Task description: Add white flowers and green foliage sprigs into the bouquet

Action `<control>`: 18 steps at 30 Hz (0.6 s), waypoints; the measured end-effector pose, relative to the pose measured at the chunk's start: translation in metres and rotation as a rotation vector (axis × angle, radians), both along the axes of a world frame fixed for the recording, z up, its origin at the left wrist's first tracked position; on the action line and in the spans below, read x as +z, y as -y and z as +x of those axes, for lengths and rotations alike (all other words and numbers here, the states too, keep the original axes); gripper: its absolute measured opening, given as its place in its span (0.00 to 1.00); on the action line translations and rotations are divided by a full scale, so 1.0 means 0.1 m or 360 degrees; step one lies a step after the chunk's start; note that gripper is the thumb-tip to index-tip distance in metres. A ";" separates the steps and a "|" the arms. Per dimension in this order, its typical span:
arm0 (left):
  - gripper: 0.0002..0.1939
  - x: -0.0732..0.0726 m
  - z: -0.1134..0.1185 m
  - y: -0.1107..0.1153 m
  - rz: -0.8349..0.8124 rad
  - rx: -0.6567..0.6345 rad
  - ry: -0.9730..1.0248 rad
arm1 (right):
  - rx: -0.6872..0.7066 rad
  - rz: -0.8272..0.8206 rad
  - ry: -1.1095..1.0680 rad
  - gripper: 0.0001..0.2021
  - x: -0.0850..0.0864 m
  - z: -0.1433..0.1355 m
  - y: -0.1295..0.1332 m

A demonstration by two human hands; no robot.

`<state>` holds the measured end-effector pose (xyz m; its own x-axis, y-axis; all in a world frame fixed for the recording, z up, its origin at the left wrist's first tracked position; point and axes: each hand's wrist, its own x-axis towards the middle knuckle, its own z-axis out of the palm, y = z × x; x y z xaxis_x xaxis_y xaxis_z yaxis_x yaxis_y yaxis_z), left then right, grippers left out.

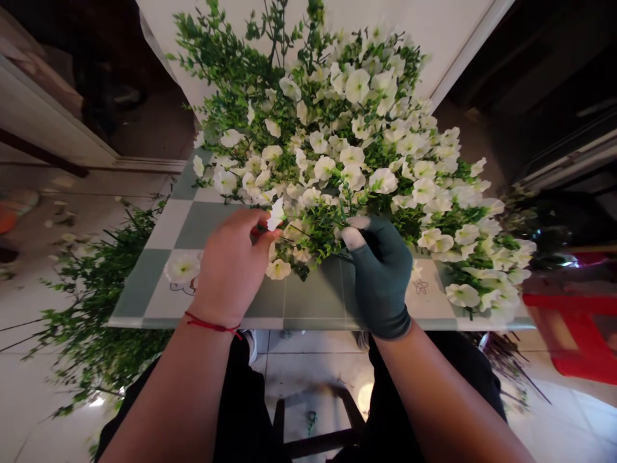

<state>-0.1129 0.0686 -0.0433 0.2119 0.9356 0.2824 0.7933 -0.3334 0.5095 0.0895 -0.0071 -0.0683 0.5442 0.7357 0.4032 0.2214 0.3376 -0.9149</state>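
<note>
Bare but for a red string at the wrist, my left hand (pixel 236 257) pinches a white artificial flower (pixel 276 215) between thumb and fingers. My right hand (pixel 383 273) wears a dark green glove with pale fingertips. Its thumb and forefinger are closed on a green leafy stem (pixel 332 228) at the near edge of the pile. Behind both hands rises a large heap of white artificial flowers (pixel 357 157) with green leaves. A loose white flower (pixel 183 266) lies on the table to the left of my left hand.
The flowers rest on a table with a green and white checked top (pixel 308 299). Leafy green stems (pixel 106 283) stand on the floor at left. A red stool (pixel 573 328) is at right, beside dark stems. A white panel (pixel 159 32) stands behind.
</note>
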 end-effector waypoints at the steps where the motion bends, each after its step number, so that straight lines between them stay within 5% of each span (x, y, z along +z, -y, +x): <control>1: 0.02 0.05 0.01 0.03 -0.0012 0.0036 -0.0037 | 0.0000 -0.0005 -0.0005 0.03 0.00 0.00 0.00; 6: 0.05 0.22 0.11 0.15 -0.0127 -0.0173 -0.0140 | -0.0006 -0.0006 -0.0031 0.03 0.00 0.00 0.00; 11: 0.09 0.14 0.16 0.17 0.0016 -0.0370 -0.0267 | 0.0015 -0.0013 -0.0042 0.03 -0.02 0.01 0.00; 15: 0.06 0.06 0.13 0.13 -0.0020 -0.0392 -0.0175 | 0.0029 -0.0031 -0.0025 0.04 -0.03 0.02 0.00; 18: 0.03 0.03 0.10 0.09 -0.0050 -0.0219 -0.0015 | 0.0032 -0.0042 -0.0012 0.04 -0.04 0.01 0.00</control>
<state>-0.1025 0.0594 -0.0403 0.3415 0.9058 0.2508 0.7458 -0.4235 0.5142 0.0908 -0.0071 -0.0719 0.5321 0.7567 0.3798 0.2081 0.3179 -0.9250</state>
